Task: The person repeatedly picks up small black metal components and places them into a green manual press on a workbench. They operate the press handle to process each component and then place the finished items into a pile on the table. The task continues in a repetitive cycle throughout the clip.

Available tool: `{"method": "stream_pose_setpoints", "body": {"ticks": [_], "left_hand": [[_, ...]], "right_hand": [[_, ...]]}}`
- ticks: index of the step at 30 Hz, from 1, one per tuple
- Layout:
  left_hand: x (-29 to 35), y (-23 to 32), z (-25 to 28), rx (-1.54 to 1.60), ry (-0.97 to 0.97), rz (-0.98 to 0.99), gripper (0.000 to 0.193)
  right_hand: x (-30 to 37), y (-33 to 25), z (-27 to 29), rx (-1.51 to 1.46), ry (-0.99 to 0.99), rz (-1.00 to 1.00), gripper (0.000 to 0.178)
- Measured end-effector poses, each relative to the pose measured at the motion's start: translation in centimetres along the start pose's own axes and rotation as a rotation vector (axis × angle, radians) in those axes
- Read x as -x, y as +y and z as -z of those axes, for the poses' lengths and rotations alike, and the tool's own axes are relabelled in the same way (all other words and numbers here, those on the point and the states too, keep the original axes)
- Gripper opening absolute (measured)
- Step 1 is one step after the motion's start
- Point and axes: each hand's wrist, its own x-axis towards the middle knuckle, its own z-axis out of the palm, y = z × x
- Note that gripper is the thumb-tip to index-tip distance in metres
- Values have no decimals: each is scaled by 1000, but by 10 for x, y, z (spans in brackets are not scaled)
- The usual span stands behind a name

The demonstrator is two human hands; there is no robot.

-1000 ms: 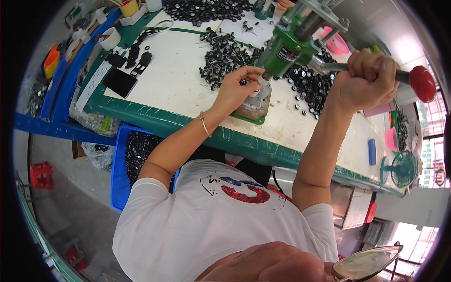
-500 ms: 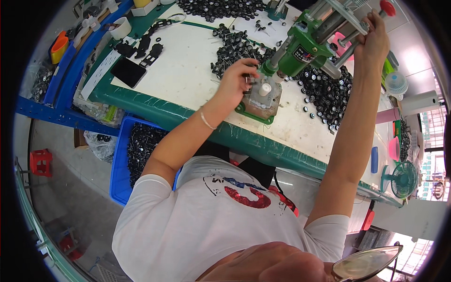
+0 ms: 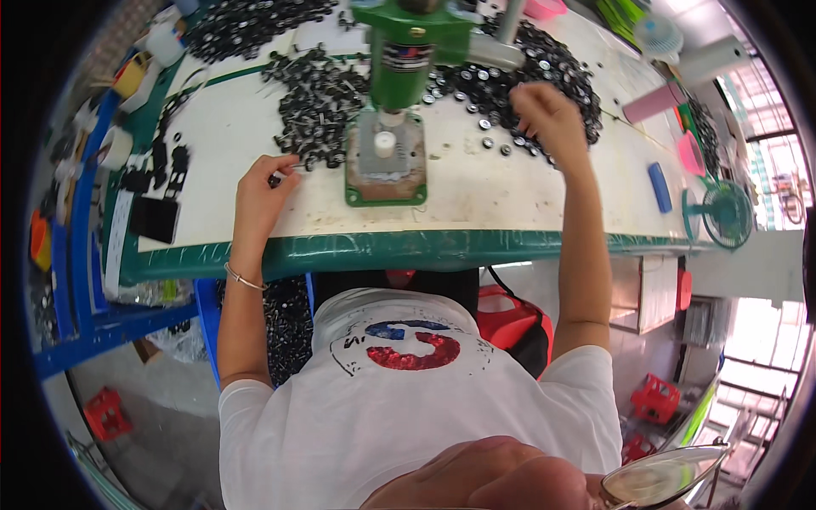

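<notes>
Right hand [image 3: 544, 119] off lever, among parts [image 3: 501, 85]

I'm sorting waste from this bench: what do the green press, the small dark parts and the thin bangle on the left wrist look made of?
The green hand press looks like painted cast metal, with a glossy coat and a bare grey base plate. The small dark round parts could be metal or plastic; some glint silver, but they are too small to tell. The thin bangle looks like polished metal, a bright silvery line.

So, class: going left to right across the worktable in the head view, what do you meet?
Black flat block → left hand → green press → right hand → blue block → small green fan.
</notes>
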Motion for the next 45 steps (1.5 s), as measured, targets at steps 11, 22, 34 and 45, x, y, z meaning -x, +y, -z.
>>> {"method": "stream_pose_setpoints", "body": {"ticks": [11,22,34,45], "left_hand": [[-4,6,-15,137,13,-18,12],[-10,46,-32,683,-70,141,15],[-14,66,-43,721,-145,21,14],[-31,89,-64,784,-160,-17,12]], "right_hand": [[43,78,-26,426,51,159,19],[29,-26,-128,-32,-166,441,23],[33,-6,-143,-252,-233,154,41],[-22,-38,-43,-403,109,79,28]]}}
